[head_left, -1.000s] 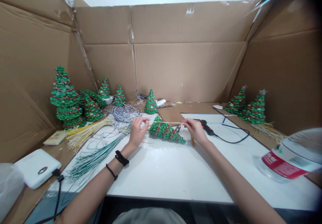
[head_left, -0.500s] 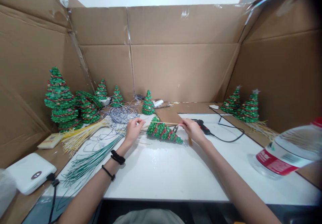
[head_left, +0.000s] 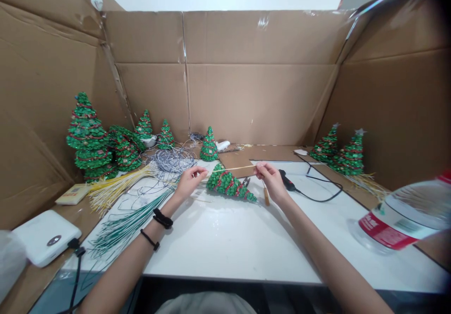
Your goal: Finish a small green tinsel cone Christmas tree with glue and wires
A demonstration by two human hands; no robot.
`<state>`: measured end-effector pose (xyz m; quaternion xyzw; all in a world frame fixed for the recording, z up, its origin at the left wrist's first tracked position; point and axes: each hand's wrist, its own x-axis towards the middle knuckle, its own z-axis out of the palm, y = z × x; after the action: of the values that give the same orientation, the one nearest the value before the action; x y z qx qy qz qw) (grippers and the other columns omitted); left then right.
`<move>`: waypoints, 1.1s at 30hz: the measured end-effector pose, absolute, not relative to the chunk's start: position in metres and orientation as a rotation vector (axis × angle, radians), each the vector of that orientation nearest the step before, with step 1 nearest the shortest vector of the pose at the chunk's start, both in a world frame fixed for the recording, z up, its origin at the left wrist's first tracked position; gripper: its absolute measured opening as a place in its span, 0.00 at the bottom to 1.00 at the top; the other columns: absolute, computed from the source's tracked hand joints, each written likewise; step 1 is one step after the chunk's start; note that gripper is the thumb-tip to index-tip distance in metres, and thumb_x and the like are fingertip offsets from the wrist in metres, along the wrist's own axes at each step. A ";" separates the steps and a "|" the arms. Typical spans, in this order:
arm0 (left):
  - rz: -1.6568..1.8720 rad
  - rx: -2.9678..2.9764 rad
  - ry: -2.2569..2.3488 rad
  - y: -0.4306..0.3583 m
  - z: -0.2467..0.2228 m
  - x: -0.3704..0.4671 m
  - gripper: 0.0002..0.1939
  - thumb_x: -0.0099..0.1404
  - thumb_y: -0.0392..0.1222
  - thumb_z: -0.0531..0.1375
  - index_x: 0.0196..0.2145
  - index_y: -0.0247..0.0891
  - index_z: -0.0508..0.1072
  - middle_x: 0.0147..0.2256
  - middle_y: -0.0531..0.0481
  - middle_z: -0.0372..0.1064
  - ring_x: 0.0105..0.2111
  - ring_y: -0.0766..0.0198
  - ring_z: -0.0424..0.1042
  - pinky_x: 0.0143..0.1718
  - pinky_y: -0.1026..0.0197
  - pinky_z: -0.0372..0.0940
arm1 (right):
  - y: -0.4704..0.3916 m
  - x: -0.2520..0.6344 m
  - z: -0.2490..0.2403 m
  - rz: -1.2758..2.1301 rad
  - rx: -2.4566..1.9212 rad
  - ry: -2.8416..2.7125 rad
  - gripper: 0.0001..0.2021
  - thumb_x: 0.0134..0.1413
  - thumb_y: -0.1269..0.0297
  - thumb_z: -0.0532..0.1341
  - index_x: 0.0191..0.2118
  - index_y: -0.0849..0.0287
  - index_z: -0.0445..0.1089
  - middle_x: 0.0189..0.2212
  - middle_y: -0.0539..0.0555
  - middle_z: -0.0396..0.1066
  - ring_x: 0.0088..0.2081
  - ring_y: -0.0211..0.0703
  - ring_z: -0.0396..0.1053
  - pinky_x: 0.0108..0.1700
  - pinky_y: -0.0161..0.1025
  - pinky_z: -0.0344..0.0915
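Note:
A thin yellow strand (head_left: 237, 168) is stretched between my two hands, above a small green Christmas tree with red garland (head_left: 230, 185) lying on its side. My left hand (head_left: 189, 182) pinches one end, left of the tree's base. With fingertips closed, my right hand (head_left: 270, 179) grips the other end, slightly higher. Beneath the right hand lie a wooden-handled tool (head_left: 266, 196) and pliers (head_left: 246, 181), partly hidden. A black glue gun (head_left: 287, 182) rests just right of that hand.
Bundles of yellow strands (head_left: 114, 186) and green strands (head_left: 132, 224), plus tangled grey wire (head_left: 172, 161), lie left. Several finished trees (head_left: 86, 137) stand along the cardboard walls (head_left: 260, 102). A large water bottle (head_left: 398, 217) stands right; a white power bank (head_left: 47, 236) lies left.
My right hand has risen a little, tilting the yellow strand upward on that side. The wooden-handled tool shows more plainly below it. My left hand has barely moved.

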<state>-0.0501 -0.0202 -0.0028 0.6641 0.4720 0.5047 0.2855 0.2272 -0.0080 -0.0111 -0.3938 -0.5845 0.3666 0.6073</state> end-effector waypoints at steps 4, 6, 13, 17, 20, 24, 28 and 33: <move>1.092 1.789 1.164 -0.025 0.009 -0.056 0.20 0.59 0.54 0.55 0.26 0.34 0.76 0.19 0.53 0.66 0.24 0.66 0.63 0.29 0.64 0.57 | -0.014 0.225 -0.005 0.806 -0.960 -1.449 0.12 0.50 0.53 0.59 0.27 0.57 0.63 0.22 0.49 0.64 0.25 0.37 0.58 0.30 0.36 0.58; 0.888 1.785 1.129 -0.030 0.014 -0.059 0.24 0.60 0.57 0.54 0.25 0.34 0.76 0.14 0.55 0.60 0.18 0.69 0.57 0.23 0.65 0.53 | -0.018 0.222 -0.002 0.815 -0.975 -1.509 0.12 0.49 0.52 0.58 0.27 0.56 0.62 0.22 0.49 0.64 0.26 0.38 0.59 0.31 0.36 0.60; 0.320 1.752 0.748 -0.052 0.025 -0.051 0.23 0.66 0.56 0.51 0.34 0.33 0.75 0.16 0.51 0.69 0.17 0.70 0.64 0.23 0.66 0.52 | -0.034 0.207 0.007 1.048 -0.941 -1.648 0.13 0.48 0.53 0.61 0.26 0.58 0.63 0.18 0.46 0.62 0.22 0.35 0.59 0.28 0.34 0.58; 0.420 1.744 0.725 -0.064 0.020 -0.029 0.23 0.66 0.56 0.51 0.40 0.33 0.72 0.18 0.51 0.70 0.20 0.69 0.68 0.24 0.67 0.54 | -0.047 0.197 0.013 1.258 -0.892 -1.792 0.15 0.49 0.51 0.61 0.27 0.58 0.63 0.13 0.43 0.60 0.17 0.31 0.53 0.22 0.32 0.51; 0.506 1.734 0.761 -0.069 0.015 -0.019 0.23 0.66 0.57 0.51 0.38 0.33 0.71 0.17 0.53 0.69 0.19 0.69 0.67 0.22 0.68 0.53 | -0.054 0.191 0.015 1.274 -0.875 -1.809 0.17 0.48 0.49 0.62 0.28 0.59 0.63 0.13 0.43 0.61 0.16 0.30 0.52 0.22 0.31 0.50; 0.615 1.764 0.785 -0.069 0.007 -0.017 0.22 0.65 0.57 0.52 0.36 0.33 0.70 0.16 0.55 0.65 0.17 0.70 0.63 0.22 0.68 0.54 | -0.056 0.187 0.013 1.247 -0.856 -1.749 0.17 0.48 0.49 0.63 0.28 0.58 0.62 0.14 0.44 0.62 0.18 0.31 0.55 0.23 0.31 0.51; 0.730 1.803 0.787 -0.068 -0.003 -0.013 0.20 0.66 0.56 0.51 0.35 0.34 0.70 0.15 0.59 0.59 0.16 0.72 0.59 0.22 0.68 0.55 | -0.053 0.181 0.006 1.210 -0.825 -1.609 0.18 0.47 0.48 0.63 0.27 0.57 0.61 0.17 0.46 0.65 0.18 0.31 0.55 0.21 0.31 0.51; 0.772 1.777 0.825 -0.070 -0.013 -0.004 0.21 0.67 0.56 0.49 0.33 0.35 0.69 0.14 0.59 0.56 0.15 0.72 0.55 0.20 0.68 0.52 | -0.056 0.172 0.001 1.138 -0.811 -1.464 0.17 0.48 0.48 0.63 0.30 0.57 0.64 0.24 0.50 0.71 0.19 0.31 0.53 0.20 0.32 0.50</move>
<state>-0.0041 -0.0697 -0.0131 0.7330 0.3405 0.3186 0.4951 0.1722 -0.0564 0.0009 -0.3396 -0.6135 0.4767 0.5301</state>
